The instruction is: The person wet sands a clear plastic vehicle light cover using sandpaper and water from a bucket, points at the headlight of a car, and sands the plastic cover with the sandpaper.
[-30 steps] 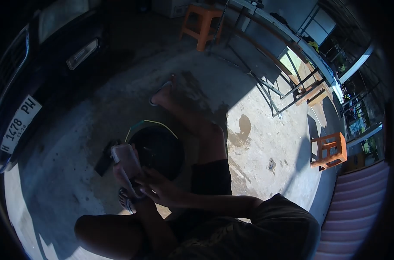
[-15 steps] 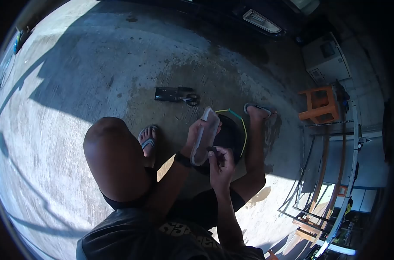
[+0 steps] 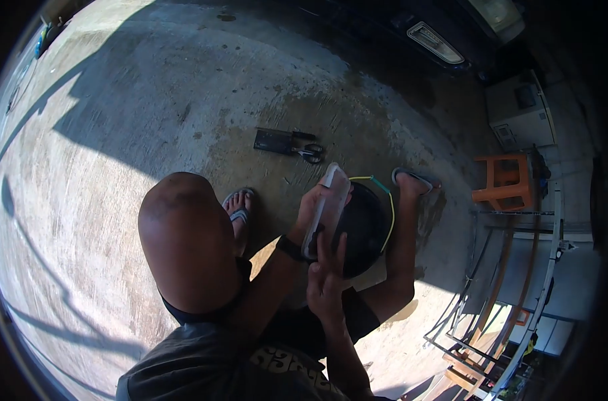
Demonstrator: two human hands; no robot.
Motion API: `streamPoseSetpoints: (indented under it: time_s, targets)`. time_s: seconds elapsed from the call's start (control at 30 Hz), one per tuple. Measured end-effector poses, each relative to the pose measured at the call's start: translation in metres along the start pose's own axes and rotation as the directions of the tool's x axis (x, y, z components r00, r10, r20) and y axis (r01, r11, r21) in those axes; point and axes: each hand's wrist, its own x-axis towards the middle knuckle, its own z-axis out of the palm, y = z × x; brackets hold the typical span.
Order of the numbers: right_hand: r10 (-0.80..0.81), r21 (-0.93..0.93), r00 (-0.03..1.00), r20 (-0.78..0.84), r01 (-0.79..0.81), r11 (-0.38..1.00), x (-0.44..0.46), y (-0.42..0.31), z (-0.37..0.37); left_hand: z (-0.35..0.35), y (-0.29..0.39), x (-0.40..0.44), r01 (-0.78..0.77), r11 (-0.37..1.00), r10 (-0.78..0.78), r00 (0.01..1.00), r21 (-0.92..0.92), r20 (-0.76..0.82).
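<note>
My left hand grips a long, shallow, clear plastic tray, held tilted above a round black tub between my legs. Inside the tray's lower end is a small dark piece that I cannot identify. My right hand is beside that end, two fingers stretched out and spread. One fingertip is close to the dark piece; whether it touches is unclear. A thin yellow and green band curves along the tub's rim.
On the wet concrete ahead lie a dark cleaver and scissors. An orange plastic stool and a pale cabinet stand to the right, near a metal frame. A dark vehicle is parked at the top.
My right hand has gone from a pinch at the tray's lower end to spread fingers, lower down. The dark piece now shows in the tray. The view has shifted slightly.
</note>
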Motion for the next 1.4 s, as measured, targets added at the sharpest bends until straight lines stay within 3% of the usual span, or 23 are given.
streamPoseSetpoints:
  time_s: [0.03,0.13,0.23,0.33,0.4,0.47,0.57,0.63,0.73,0.83,0.97,1.07,1.1,1.2,1.23,1.33,1.4]
  targets:
    - [-0.01,-0.05,1.0,0.0,0.01,0.999,0.006,0.0,0.0,0.003,0.0,-0.002,0.017,1.0,-0.017,1.0,-0.017,-0.001]
    - [0.055,-0.101,0.995,-0.079,-0.063,0.993,0.034,0.01,-0.008,0.032,-0.014,-0.016,-0.009,0.984,-0.003,0.998,0.178,0.065]
    - [0.085,-0.186,0.977,-0.197,-0.122,0.975,0.045,0.003,-0.017,0.045,-0.013,-0.022,0.016,0.993,-0.022,0.998,0.116,0.05]
    - [-0.001,-0.148,0.992,-0.123,-0.017,0.989,0.022,-0.012,0.003,0.045,0.006,-0.02,0.03,0.999,-0.032,0.996,0.024,0.079]
    - [0.017,-0.247,0.994,-0.108,-0.044,0.968,0.015,-0.02,0.005,0.036,0.011,-0.019,0.031,0.997,-0.018,0.986,-0.075,0.166]
    - [0.018,-0.336,0.989,-0.146,-0.067,0.94,0.036,-0.011,-0.003,0.044,-0.003,-0.025,0.031,0.996,-0.018,0.988,-0.082,0.152]
    - [0.032,-0.28,0.986,-0.166,-0.078,0.957,0.04,-0.009,-0.013,0.07,-0.009,-0.034,0.06,0.997,-0.056,0.993,-0.038,0.1]
    - [-0.003,-0.232,0.996,-0.088,-0.017,0.973,0.021,-0.019,-0.003,0.061,0.007,-0.025,-0.023,0.998,0.03,0.991,-0.059,0.134]
    - [0.016,-0.355,1.0,0.019,-0.008,0.935,0.008,-0.021,0.004,0.06,0.016,-0.025,-0.033,0.998,0.042,0.989,-0.061,0.145]
    - [0.03,-0.356,0.98,-0.197,-0.101,0.929,0.051,0.016,-0.017,0.075,-0.008,-0.042,0.083,0.997,-0.083,0.995,0.007,0.047]
    - [0.031,-0.074,0.999,-0.033,-0.033,0.997,0.001,-0.026,0.009,0.058,0.014,-0.031,-0.055,0.998,0.053,0.997,0.028,0.055]
    - [0.001,-0.208,0.997,-0.077,-0.017,0.978,0.012,-0.018,0.005,0.064,0.011,-0.033,0.014,1.0,-0.017,0.992,0.024,0.129]
    - [0.013,-0.276,0.989,-0.145,-0.054,0.96,0.03,0.0,-0.003,0.075,0.003,-0.041,0.036,0.992,-0.045,0.996,0.125,0.07]
    - [0.068,-0.136,0.982,-0.174,-0.093,0.986,0.026,0.001,0.001,0.078,-0.001,-0.046,0.025,0.986,-0.022,1.0,0.164,-0.02]
    - [-0.018,-0.062,0.991,-0.135,0.01,0.998,0.011,-0.011,0.011,0.07,0.012,-0.04,0.016,0.99,-0.025,0.998,0.143,0.064]
    - [-0.055,-0.142,0.995,-0.083,0.043,0.989,0.002,-0.016,0.013,0.067,0.016,-0.035,0.004,0.996,-0.008,0.999,0.086,0.04]
    - [0.021,-0.116,0.986,-0.168,-0.041,0.992,0.027,0.003,-0.001,0.069,0.006,-0.044,0.059,0.983,-0.071,0.996,0.175,0.061]
